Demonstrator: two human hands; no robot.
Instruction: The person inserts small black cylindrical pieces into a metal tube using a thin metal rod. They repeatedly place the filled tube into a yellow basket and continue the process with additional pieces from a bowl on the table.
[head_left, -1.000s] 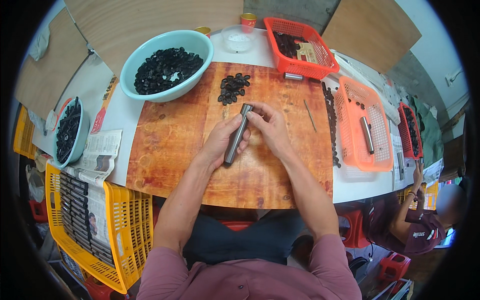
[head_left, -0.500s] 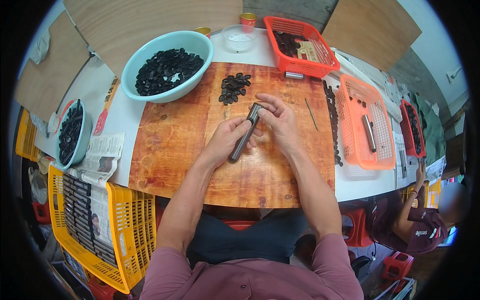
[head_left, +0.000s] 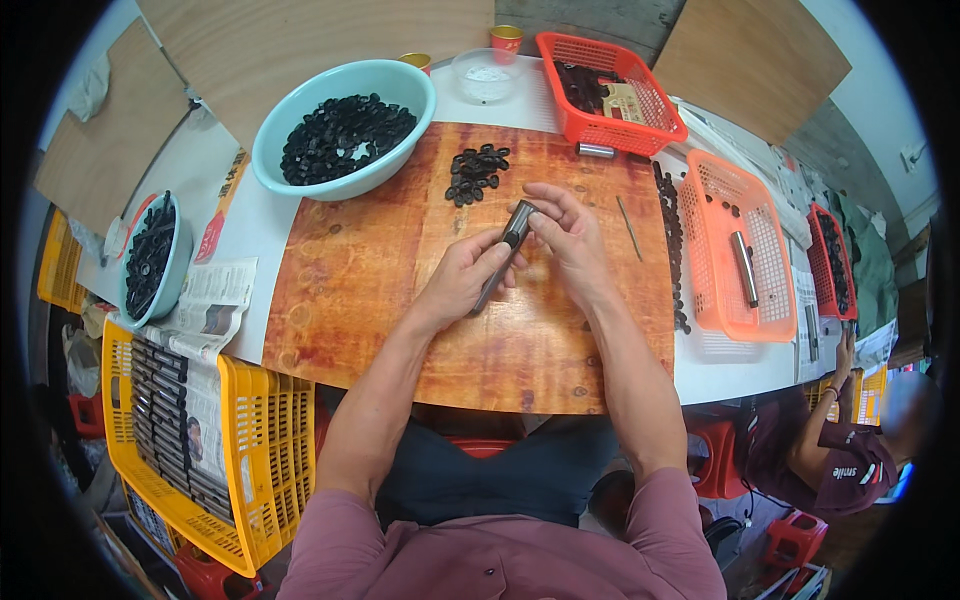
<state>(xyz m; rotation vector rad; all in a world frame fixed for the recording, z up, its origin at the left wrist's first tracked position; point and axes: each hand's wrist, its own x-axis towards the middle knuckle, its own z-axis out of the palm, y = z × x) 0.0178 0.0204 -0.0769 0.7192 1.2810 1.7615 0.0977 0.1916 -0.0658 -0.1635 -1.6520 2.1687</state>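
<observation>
Over the brown wooden board (head_left: pixel 350 310), a dark metallic tube (head_left: pixel 489 290) is held at a slant, its upper end tipped away from me and to the right. My left hand (head_left: pixel 462 275) is closed round the tube's middle, thumb on top. With thumb and fingers, my right hand (head_left: pixel 568 235) grips the tube near its upper end. A small black oval piece (head_left: pixel 512 238) shows against the tube beside my left thumb; whether it is fixed on cannot be seen. Just beyond my hands lies a pile of small black oval rings (head_left: pixel 477 172). A thin metal rod (head_left: pixel 631 228) rests right of them.
A light-blue basin (head_left: pixel 262 160) of black pieces stands far left, a smaller basin (head_left: pixel 180 265) nearer. Red basket (head_left: pixel 665 125) and orange basket (head_left: pixel 710 290), with a shiny tube (head_left: pixel 745 268), line the right. A yellow crate (head_left: pixel 240 470) holds tubes. A co-worker (head_left: pixel 830 450) sits right.
The tube has turned a little in my hands, and the black oval piece on it now shows more plainly. Both hands keep their grip. The whole view has shifted slightly.
</observation>
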